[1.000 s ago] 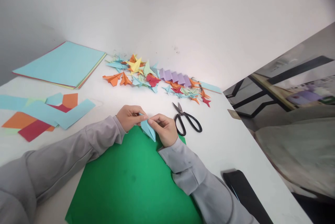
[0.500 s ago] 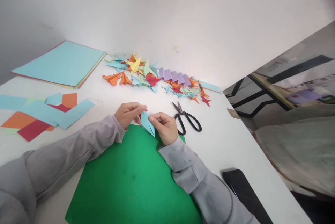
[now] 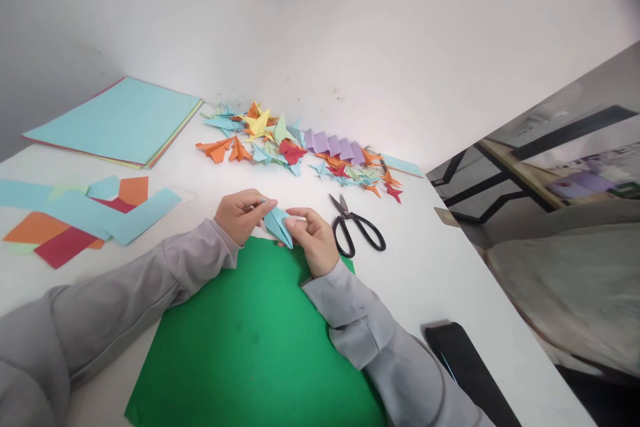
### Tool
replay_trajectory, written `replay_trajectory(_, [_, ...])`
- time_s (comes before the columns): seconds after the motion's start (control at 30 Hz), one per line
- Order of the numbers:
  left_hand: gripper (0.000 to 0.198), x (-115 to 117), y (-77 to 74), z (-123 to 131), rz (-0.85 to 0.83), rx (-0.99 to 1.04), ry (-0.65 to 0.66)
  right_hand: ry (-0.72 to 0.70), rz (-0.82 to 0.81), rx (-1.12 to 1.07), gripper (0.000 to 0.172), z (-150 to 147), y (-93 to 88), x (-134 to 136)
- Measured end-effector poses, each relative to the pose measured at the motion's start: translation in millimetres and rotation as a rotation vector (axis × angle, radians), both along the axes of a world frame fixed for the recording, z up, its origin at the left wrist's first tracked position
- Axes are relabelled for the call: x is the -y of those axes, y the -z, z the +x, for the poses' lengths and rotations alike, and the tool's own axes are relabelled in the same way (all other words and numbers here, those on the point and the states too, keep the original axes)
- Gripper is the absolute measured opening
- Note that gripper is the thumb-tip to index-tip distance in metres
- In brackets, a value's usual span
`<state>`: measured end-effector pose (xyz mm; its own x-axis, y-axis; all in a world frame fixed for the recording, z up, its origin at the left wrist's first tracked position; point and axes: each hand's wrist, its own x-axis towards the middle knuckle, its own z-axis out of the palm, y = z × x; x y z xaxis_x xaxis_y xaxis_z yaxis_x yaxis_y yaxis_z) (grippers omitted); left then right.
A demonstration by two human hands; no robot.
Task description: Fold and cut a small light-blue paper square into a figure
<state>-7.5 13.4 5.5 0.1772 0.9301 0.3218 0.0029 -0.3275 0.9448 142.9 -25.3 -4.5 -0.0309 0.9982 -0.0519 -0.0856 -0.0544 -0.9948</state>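
View from my head cam, looking down at a white desk [image 3: 440, 267] set against a pale wall.

Far left, at the back: a flat stack of paper sheets [image 3: 117, 120], light blue on top, w/ red & yellow edges showing beneath. In front of it, near the left edge, loose paper offcuts [image 3: 85, 214] in light blue, orange & red, overlapping.

Moving right, my left hand [image 3: 243, 214], in a grey sleeve, comes in from the lower left. Its thumb & fingers pinch the left end of a folded blue paper [image 3: 279, 225]. That piece is small, pointed & tilted, held just above the far edge of a big green sheet [image 3: 250, 340], approx mid-frame. My right hand [image 3: 315, 240], also grey-sleeved, pinches the same piece from the right side. Both hands are closed on it & nearly touch, w/ the paper btwn them. The green sheet lies flat under my wrists & forearms & runs down to the bottom edge.

Behind the hands, along the wall, sits a pile of folded paper shapes [image 3: 265, 137] in orange, yellow, blue & red, w/ a purple zigzag strip [image 3: 334, 145] among them.

Just right of my right hand, black-handled scissors [image 3: 357, 230] lie flat on the desk, blades pointing toward the wall. Lower right, near the desk edge, is a flat black object [image 3: 465, 367]; can't tell what it is.
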Motion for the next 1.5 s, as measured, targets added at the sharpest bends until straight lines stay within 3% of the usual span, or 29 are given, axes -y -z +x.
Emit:
replay_trajectory(0.1, [0.018, 1.6, 0.9, 0.9, -0.030, -0.027, 0.045, -0.043, 0.039, -0.003, 0.047, -0.8, -1.5, 0.6])
replay_trajectory(0.23, [0.015, 2.9, 1.6, 2.3, -0.109, -0.049, 0.165, -0.016, 0.060, 0.006, 0.047, -0.9, -0.7, 0.9])
replay_trajectory(0.3, [0.015, 2.2, 1.8, 2.7, -0.107, -0.020, 0.160, 0.019, 0.059, -0.021, 0.046, -1.0, -0.3, 1.0])
replay_trajectory(0.47, [0.014, -0.7, 3.5, 3.2, -0.115, 0.054, 0.090, 0.168, 0.086, -0.014, 0.026, -0.8, 0.1, 2.1])
replay_trajectory(0.83, [0.008, 5.7, 0.1, 2.5, 0.163, -0.167, 0.070, -0.051, 0.234, 0.352, 0.030, 0.4, 1.6, 5.1])
replay_trajectory(1.2, [0.006, 2.0, 2.2, 2.1, 0.233, -0.149, -0.029, -0.131, 0.188, 0.372, 0.034, 0.5, -0.3, 3.2])
replay_trajectory(1.4, [0.005, -5.0, 5.9, 0.5, 0.229, -0.138, -0.165, -0.153, 0.141, 0.306, 0.036, 0.7, -1.3, 3.6])
replay_trajectory(1.5, [0.006, -3.6, 5.4, 0.3, 0.266, -0.157, -0.118, -0.132, 0.145, 0.312, 0.041, -1.0, -3.5, 4.3])
